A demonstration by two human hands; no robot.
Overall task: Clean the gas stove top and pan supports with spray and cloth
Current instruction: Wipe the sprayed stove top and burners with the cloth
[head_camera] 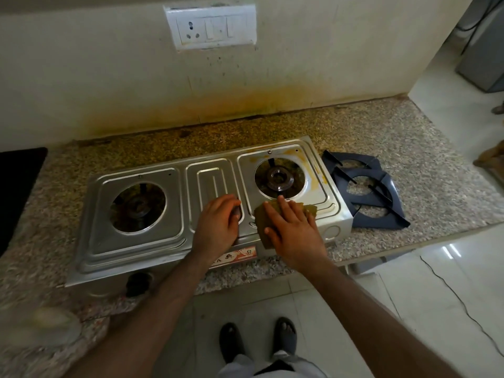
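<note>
Speckled granite desk (381,132) carries the steel gas stove top (152,246), and the two dark pan supports (381,195) lie stacked just beside its right end. The right hand (294,230) presses the brownish cloth (311,210) flat with straight fingers; the left hand (218,225) rests, fingers bent, steadying the middle. Firm strokes should work toward the yellow stains (305,162) around the right burner (279,180).

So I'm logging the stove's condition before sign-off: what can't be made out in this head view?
- Stove top under the right hand and its brown cloth: covered.
- What the left hand fingers curl around: hidden by the hand.
- Pale object at the lower left: blurred.
- Front label: partly behind the left wrist.
- Lower pan support: overlapped by the upper one.
</note>
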